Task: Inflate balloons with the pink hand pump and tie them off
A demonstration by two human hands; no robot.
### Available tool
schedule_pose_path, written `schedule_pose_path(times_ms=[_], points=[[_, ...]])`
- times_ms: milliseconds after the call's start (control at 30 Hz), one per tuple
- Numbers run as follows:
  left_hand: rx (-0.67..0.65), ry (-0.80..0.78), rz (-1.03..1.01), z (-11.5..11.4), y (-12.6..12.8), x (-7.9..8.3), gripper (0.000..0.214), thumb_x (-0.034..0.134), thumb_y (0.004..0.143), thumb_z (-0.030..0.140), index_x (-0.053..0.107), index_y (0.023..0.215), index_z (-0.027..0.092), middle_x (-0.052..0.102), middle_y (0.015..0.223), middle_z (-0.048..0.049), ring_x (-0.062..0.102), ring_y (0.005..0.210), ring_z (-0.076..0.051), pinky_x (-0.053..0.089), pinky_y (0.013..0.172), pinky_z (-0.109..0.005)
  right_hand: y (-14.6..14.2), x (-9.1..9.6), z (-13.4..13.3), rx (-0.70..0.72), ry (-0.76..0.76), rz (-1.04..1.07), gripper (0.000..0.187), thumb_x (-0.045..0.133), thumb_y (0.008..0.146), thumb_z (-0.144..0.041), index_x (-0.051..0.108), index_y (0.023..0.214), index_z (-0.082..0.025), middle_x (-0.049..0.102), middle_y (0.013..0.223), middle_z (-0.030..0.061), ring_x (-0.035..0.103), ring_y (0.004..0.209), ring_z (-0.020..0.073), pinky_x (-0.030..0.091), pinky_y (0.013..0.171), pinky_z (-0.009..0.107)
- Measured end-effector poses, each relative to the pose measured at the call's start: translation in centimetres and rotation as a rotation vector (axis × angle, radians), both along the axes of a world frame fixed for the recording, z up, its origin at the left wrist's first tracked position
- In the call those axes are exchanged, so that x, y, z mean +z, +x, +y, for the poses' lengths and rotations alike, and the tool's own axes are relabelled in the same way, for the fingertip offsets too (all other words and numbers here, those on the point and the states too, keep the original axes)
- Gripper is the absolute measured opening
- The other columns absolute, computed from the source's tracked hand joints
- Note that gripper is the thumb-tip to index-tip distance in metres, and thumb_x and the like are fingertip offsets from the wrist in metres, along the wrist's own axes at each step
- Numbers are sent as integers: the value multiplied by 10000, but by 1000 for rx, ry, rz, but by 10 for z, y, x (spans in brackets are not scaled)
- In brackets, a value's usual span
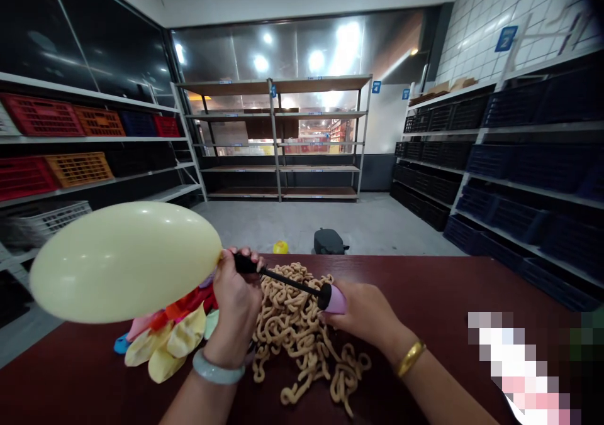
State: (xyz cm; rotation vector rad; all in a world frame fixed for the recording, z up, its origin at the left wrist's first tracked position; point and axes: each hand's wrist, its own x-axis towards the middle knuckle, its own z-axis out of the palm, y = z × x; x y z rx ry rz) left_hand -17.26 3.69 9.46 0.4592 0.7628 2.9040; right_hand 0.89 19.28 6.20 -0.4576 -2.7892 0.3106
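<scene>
A large pale yellow balloon (125, 261), blown up, sticks out to the left of my left hand (238, 290). That hand is closed around the balloon's neck and the black nozzle end of a hand pump (290, 280). My right hand (365, 312) grips the pump's purple body, and the black rod shows between the two hands. Below the balloon lies a pile of flat balloons (172, 340) in yellow, red, pink and blue. A heap of tan, twisted rope-like pieces (302, 331) spreads on the table under the pump.
The dark red table (434, 299) fills the foreground. A pixelated patch covers the lower right. On the floor beyond are a grey bag (329, 241) and a small yellow ball-like thing (280, 247). Shelves with crates (80, 168) line the left, dark bins (509, 167) the right.
</scene>
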Motion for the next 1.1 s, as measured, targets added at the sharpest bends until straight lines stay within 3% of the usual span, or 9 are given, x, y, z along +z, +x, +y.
schedule_pose_path(times_ms=[200,367,500,600,733,967,1100], points=[[-47,-16,-6,22,20,-18,271,675,800,381,478,815,197,507,700,11,517,596,-126,407,508,-235,3,1,0,-27,49,-6,373,634,737,-541,592,959,-243,709,846,39,670,774,246,353,613,291],[-106,-104,-47,41,56,-32,248,666,805,370,481,831,206,527,728,13,528,617,-128,443,560,-250,0,-2,-10,-19,21,17,413,623,751,-542,585,1035,-244,718,883,45,676,791,256,350,610,291],[-184,-153,-78,50,83,-37,239,666,805,370,505,813,193,535,728,9,518,623,-116,473,632,-261,-2,-3,-16,-32,-27,5,446,628,744,-564,586,1056,-248,720,903,46,679,810,255,356,609,287],[-225,-148,-50,49,89,-37,224,664,810,360,524,811,185,532,735,7,519,627,-110,476,643,-256,-4,-3,-19,-32,-47,12,478,624,750,-570,577,1102,-250,722,910,44,679,811,253,363,614,289],[-236,-145,-21,43,77,-28,230,673,805,353,527,802,175,536,734,-4,542,636,-120,471,600,-249,-6,-4,-19,-31,-58,25,461,636,747,-568,586,1089,-262,719,919,36,675,815,247,365,623,287],[-57,-73,-29,19,19,-6,288,722,752,343,485,805,187,543,715,6,553,606,-144,447,527,-264,-2,-2,2,-26,-26,5,395,620,751,-585,608,992,-272,712,859,21,668,790,241,329,602,285],[-13,-42,-51,9,-2,-5,287,713,759,353,481,800,189,537,685,10,541,585,-142,436,519,-266,0,-3,10,-41,2,-29,402,631,735,-561,619,1003,-262,711,852,32,661,773,234,329,601,284]])
